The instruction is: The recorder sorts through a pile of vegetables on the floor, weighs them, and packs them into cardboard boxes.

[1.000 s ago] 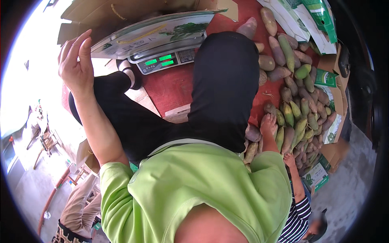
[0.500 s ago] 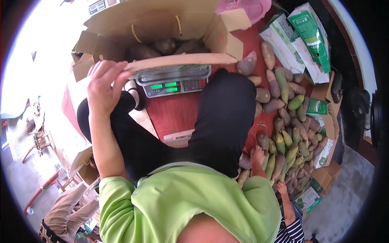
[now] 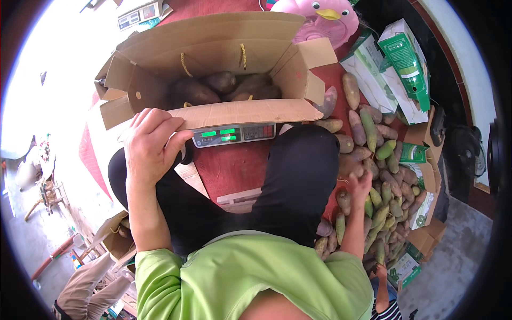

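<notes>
My left hand (image 3: 152, 144) grips the left end of the near flap (image 3: 250, 112) of an open cardboard box, its thumb lying along the flap. Inside the box (image 3: 213, 48) lie several dark, thick root vegetables (image 3: 220, 81); the flap hides part of them. Under the box stands a scale (image 3: 234, 134) with green lit digits. Off to the right, my right hand (image 3: 360, 186) is over a heap of long green and purplish-brown root vegetables (image 3: 396, 186). Its fingers look apart, somewhat blurred, close to a brownish root (image 3: 349, 165); contact is unclear.
A pink duck-faced plastic item (image 3: 325, 24) sits behind the box. Green-and-white cartons (image 3: 402, 58) stand at the far right. Another person's hand (image 3: 380, 273) is at the heap's near edge. A second scale (image 3: 140, 15) is at the far left, and a black fan (image 3: 472, 146) at the right.
The box and scale appear lower in the view, showing more of the box's inside. My right hand has moved farther out over the heap. The left hand keeps its hold on the flap.
</notes>
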`<state>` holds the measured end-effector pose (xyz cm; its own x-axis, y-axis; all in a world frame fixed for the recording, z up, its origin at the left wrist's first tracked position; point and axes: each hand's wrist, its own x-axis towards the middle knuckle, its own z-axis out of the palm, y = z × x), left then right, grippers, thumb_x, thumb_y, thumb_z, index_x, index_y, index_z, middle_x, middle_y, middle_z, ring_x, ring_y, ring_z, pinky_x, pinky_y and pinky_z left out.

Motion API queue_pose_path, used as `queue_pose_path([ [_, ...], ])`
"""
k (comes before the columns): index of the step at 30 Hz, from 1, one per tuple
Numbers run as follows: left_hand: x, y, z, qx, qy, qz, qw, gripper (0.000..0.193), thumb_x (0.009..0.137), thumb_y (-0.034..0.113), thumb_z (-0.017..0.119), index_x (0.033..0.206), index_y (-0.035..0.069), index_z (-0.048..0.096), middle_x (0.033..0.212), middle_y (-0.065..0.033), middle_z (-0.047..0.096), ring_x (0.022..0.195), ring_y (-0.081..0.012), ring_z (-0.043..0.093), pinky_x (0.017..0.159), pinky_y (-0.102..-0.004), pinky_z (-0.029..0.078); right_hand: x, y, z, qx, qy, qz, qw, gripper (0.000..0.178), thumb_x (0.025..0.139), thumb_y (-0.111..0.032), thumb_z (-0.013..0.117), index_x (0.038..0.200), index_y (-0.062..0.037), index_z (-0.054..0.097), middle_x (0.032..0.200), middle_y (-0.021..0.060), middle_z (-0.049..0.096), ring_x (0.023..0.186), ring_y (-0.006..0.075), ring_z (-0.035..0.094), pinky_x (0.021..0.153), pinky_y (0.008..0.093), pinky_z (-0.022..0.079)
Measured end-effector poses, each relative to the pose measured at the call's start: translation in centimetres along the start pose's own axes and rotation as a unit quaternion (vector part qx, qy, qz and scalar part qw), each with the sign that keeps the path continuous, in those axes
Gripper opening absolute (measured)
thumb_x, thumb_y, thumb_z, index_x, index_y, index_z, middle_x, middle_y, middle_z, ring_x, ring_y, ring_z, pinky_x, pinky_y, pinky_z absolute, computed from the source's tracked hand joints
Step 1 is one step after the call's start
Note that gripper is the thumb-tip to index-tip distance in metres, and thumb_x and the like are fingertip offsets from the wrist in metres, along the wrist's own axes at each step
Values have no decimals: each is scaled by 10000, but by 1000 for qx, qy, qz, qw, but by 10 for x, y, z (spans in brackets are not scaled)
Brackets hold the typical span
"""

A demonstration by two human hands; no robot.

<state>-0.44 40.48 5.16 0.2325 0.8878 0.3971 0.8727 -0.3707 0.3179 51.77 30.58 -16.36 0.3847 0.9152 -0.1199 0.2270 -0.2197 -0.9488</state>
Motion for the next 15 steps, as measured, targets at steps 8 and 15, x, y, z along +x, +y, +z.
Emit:
queue_pose_path([
  [8,0,-2,0,-24,16,-9,1000,221,711,243,742,773,45,665,753,-52,566,695,-246,554,649,-357,446,81,-245,82,-24,-84,-218,972,552,779,4,645,1285,27,426,1224,118,517,1140,211,508,995,345,396],
  [15,2,-3,2,-21,25,-17,999,205,732,234,731,771,42,674,736,-53,571,702,-247,564,682,-352,449,104,-323,190,-80,-332,-301,891,490,781,-12,635,1249,-12,492,1191,81,562,1100,180,554,939,315,446],
])
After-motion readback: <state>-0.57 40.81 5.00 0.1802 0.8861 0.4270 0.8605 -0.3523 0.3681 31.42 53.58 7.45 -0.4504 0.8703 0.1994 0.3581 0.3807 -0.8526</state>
